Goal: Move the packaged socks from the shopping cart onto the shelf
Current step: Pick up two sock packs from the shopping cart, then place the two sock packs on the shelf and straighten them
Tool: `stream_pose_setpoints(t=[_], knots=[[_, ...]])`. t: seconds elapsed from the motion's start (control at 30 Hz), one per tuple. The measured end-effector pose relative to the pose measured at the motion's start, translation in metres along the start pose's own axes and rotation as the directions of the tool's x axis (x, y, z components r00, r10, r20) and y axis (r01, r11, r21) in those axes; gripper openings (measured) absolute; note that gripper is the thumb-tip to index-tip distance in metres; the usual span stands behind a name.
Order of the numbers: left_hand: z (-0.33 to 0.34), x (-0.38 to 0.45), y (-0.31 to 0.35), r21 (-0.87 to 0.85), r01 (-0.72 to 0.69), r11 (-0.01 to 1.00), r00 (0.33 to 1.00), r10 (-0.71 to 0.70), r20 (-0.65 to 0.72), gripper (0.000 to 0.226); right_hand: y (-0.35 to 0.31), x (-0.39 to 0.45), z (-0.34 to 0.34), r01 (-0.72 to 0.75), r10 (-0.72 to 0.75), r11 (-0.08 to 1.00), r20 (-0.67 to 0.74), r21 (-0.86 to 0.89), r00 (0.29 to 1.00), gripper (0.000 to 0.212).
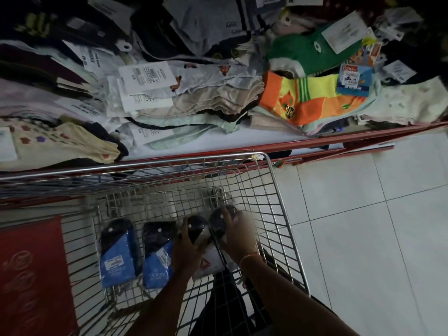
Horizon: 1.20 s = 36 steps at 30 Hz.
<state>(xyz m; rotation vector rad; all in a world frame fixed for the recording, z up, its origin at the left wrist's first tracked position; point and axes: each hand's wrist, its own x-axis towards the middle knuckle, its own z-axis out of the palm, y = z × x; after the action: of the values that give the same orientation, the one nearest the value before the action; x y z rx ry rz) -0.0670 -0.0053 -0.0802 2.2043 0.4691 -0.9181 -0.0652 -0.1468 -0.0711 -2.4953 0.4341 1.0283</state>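
Both hands down in the cart, shelf sits straight up at 12 o'clock

Left hand (186,248) and right hand (238,235) are each wrapped around a dark sock pack (197,230), long axes toward 12; two blue packs (118,255) lie at 9 in the cart (286,214), below the shelf (218,139).

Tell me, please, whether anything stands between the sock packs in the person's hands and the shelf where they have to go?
The cart's front wire wall rises between the packs and the shelf, so they must be lifted over its rim. Above the rim nothing visible blocks the way. The shelf is crowded with socks, with a bare white strip near its front edge.
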Motion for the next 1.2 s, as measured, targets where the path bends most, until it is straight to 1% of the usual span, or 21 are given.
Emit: stream_pose_setpoints(t=[0.07, 0.17, 0.27, 0.33, 0.4, 0.47, 0.6, 0.7, 0.77, 0.83, 0.9, 0.97, 1.1, 1.2], knots=[[0.0, 0.003, -0.002, 0.012, 0.022, 1.0, 0.999, -0.022, 0.037, 0.106, 0.004, 0.003, -0.002, 0.039, -0.039, 0.999, 0.036, -0.007, 0.999, 0.098], [0.002, 0.005, 0.005, -0.032, 0.068, 0.997, 0.995, -0.066, 0.073, 0.124, 0.015, 0.008, -0.008, 0.106, -0.099, 0.993, 0.126, -0.047, 0.987, 0.115], [0.005, 0.003, 0.01, -0.051, 0.079, 0.996, 0.995, -0.075, 0.073, 0.121, 0.023, 0.009, -0.007, 0.133, -0.12, 0.988, 0.153, -0.074, 0.981, 0.123], [0.005, 0.003, 0.009, -0.043, 0.059, 0.997, 0.994, -0.055, 0.094, 0.118, 0.024, 0.008, -0.002, 0.098, -0.099, 0.995, 0.114, 0.01, 0.989, 0.123], [0.004, 0.005, 0.006, -0.037, 0.056, 0.998, 0.994, -0.052, 0.101, 0.116, 0.023, 0.006, 0.001, 0.064, -0.071, 0.993, 0.061, 0.102, 0.996, 0.116], [0.003, 0.005, 0.006, -0.028, 0.074, 0.997, 0.994, -0.071, 0.081, 0.115, 0.02, 0.006, 0.003, 0.035, -0.04, 0.99, 0.033, 0.137, 0.999, 0.112], [0.008, 0.003, 0.009, -0.007, 0.113, 0.994, 0.993, -0.112, 0.04, 0.118, 0.01, 0.012, 0.005, -0.016, 0.015, 0.998, 0.026, 0.06, 1.0, 0.116], [0.006, 0.003, 0.008, -0.002, 0.085, 0.996, 0.996, -0.085, 0.005, 0.111, 0.001, 0.014, 0.002, -0.07, 0.07, 0.997, 0.007, 0.032, 0.998, 0.114], [0.0, 0.002, 0.006, 0.028, 0.058, 0.998, 0.998, -0.058, -0.017, 0.11, -0.006, 0.012, -0.002, -0.076, 0.075, 0.997, -0.029, -0.002, 0.997, 0.114], [-0.009, -0.002, 0.006, 0.034, 0.038, 0.999, 0.999, -0.037, -0.027, 0.114, -0.012, 0.006, -0.008, -0.052, 0.053, 0.999, -0.063, 0.009, 0.997, 0.113], [-0.021, -0.005, 0.01, 0.013, 0.025, 1.0, 1.0, -0.025, -0.005, 0.117, -0.017, 0.0, -0.015, -0.003, 0.005, 1.0, -0.092, 0.016, 0.996, 0.109], [-0.037, -0.013, 0.018, -0.025, -0.002, 1.0, 1.0, 0.002, 0.0, 0.114, -0.021, -0.01, -0.026, 0.057, -0.052, 0.998, -0.131, 0.035, 0.99, 0.106], [-0.075, -0.035, 0.038, -0.038, -0.101, 0.994, 0.992, 0.098, -0.075, 0.1, -0.031, -0.034, -0.059, 0.167, -0.15, 0.984, -0.203, 0.069, 0.968, 0.103], [-0.105, -0.06, 0.056, -0.046, -0.189, 0.981, 0.974, 0.181, -0.136, 0.097, -0.044, -0.059, -0.09, 0.25, -0.222, 0.966, -0.277, 0.069, 0.935, 0.103]])
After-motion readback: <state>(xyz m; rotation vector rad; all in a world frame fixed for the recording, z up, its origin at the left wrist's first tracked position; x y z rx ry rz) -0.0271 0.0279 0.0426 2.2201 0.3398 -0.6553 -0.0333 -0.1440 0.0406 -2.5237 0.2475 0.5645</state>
